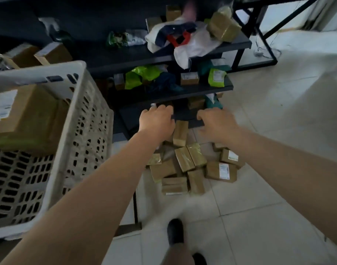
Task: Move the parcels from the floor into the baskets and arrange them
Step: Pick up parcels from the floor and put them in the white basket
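Both hands are reaching out over a heap of parcels on the floor.

The left hand (157, 119) and right hand (216, 122) are hovering side by side, knuckles up, with fingers loosely curled downward and nothing gripped in either; motion blur is hiding the fingertips. Just beneath and between them, the brown parcels (190, 165) are lying jumbled on the tiled floor (259, 188), one standing upright close under the left hand. Well to the left of the left hand, a white slotted basket (72, 131) is holding a large cardboard box (27, 115). Beyond both hands, a dark shelf rack (183, 92) is carrying green bags, small boxes and white wrapping. Below the arms, a dark shoe (175, 234) is showing on the tiles.
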`<state>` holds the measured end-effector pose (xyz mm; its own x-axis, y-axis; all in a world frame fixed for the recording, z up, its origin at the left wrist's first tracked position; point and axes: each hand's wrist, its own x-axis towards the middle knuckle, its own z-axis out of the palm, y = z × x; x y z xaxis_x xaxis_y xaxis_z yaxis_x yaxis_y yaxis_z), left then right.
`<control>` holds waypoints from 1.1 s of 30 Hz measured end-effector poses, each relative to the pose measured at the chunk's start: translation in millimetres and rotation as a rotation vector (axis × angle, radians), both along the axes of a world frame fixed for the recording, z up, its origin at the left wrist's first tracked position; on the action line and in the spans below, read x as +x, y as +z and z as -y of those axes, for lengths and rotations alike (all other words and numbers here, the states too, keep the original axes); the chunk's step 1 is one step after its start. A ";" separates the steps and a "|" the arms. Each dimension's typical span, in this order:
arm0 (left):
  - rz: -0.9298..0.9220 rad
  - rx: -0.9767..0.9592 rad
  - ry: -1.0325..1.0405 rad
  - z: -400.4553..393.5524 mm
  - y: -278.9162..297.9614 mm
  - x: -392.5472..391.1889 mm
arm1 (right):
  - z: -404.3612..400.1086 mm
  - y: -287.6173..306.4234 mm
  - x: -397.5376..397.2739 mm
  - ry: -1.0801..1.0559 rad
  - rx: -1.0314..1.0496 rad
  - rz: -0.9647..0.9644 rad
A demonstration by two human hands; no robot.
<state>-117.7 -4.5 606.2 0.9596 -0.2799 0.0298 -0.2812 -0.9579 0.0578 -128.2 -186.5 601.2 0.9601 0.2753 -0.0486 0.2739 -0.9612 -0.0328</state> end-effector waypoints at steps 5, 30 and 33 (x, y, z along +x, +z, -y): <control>-0.123 -0.078 0.039 39.2 -84.0 52.3 | 33.5 -82.8 40.0 -0.054 -0.052 -0.113; -0.531 -0.107 0.272 123.2 -772.2 119.9 | 55.1 -761.8 129.5 -0.255 0.331 -0.548; -0.556 -0.098 0.279 118.4 -788.5 116.9 | 47.5 -772.8 135.9 -0.369 0.424 -0.539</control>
